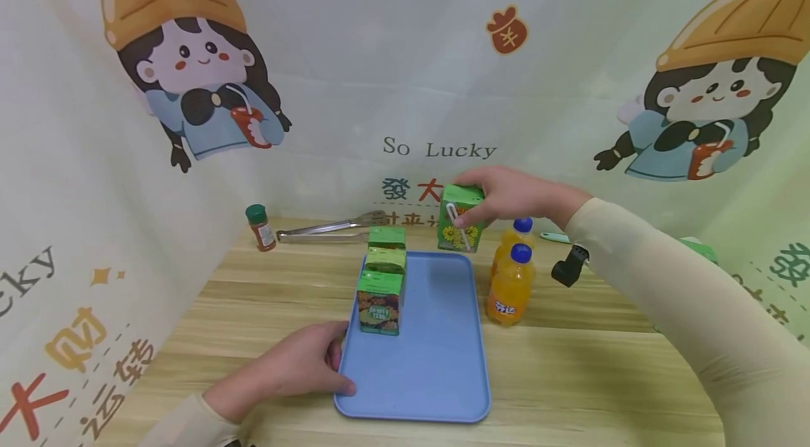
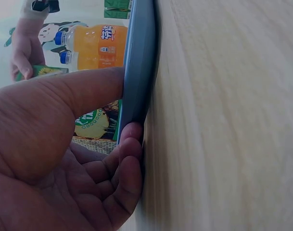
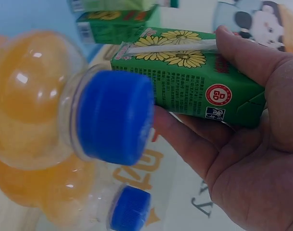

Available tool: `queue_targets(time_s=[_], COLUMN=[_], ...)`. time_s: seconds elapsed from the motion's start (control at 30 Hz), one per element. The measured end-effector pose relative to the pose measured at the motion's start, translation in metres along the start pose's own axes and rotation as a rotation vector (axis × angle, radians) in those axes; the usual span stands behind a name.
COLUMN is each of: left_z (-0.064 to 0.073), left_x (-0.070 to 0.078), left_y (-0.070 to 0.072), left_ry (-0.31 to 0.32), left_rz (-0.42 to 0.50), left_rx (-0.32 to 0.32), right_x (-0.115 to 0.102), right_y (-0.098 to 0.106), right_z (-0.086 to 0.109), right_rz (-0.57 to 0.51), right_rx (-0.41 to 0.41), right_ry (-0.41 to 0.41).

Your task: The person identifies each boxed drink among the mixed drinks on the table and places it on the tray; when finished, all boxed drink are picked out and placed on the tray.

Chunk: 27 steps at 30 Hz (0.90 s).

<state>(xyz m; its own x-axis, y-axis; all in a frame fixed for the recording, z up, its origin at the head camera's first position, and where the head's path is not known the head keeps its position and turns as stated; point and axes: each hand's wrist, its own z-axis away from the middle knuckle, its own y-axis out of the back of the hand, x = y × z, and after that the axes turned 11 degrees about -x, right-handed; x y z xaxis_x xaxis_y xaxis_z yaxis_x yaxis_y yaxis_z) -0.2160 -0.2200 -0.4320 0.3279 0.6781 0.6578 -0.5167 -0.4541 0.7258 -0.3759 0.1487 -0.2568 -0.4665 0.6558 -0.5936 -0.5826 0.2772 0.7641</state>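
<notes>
My right hand [image 1: 506,192] holds a green juice carton [image 1: 451,235] over the far end of the blue tray [image 1: 436,363]. Yellow flowers and a wrapped white straw show on the carton's side, and the right wrist view has thumb and fingers on opposite faces of it. With the thumb on top of the rim and fingers curled against its outer underside, my left hand [image 1: 304,363] grips the tray's near left edge. Along the tray's left side, three green cartons stand in a row: a front one [image 1: 380,303], a middle one [image 1: 386,261] and a back one [image 1: 387,237].
Two orange soda bottles with blue caps, a front one [image 1: 510,289] and a rear one [image 1: 504,250], stand right of the tray. Metal tongs [image 1: 329,228] and a green-capped spice jar [image 1: 261,229] are at the back left. A printed curtain [image 1: 380,67] hangs behind the wooden table [image 1: 569,377].
</notes>
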Motion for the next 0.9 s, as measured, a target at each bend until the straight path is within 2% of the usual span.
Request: queue_targets(time_s=[0.27, 0.53, 0.9], left_z=[-0.001, -0.001, 0.0], left_x=[0.002, 0.001, 0.0], left_y=[0.001, 0.001, 0.001], left_ry=[-0.008, -0.004, -0.015], left_rz=[-0.012, -0.006, 0.01], left_rx=[-0.002, -0.004, -0.005], right_x=[0.002, 0.002, 0.01], right_y=[-0.011, -0.021, -0.037], right_z=[-0.022, -0.04, -0.064], right_rz=[0.121, 0.174, 0.305], right_rx=[-0.085, -0.151, -0.163], right_ry=[-0.04, -0.075, -0.067])
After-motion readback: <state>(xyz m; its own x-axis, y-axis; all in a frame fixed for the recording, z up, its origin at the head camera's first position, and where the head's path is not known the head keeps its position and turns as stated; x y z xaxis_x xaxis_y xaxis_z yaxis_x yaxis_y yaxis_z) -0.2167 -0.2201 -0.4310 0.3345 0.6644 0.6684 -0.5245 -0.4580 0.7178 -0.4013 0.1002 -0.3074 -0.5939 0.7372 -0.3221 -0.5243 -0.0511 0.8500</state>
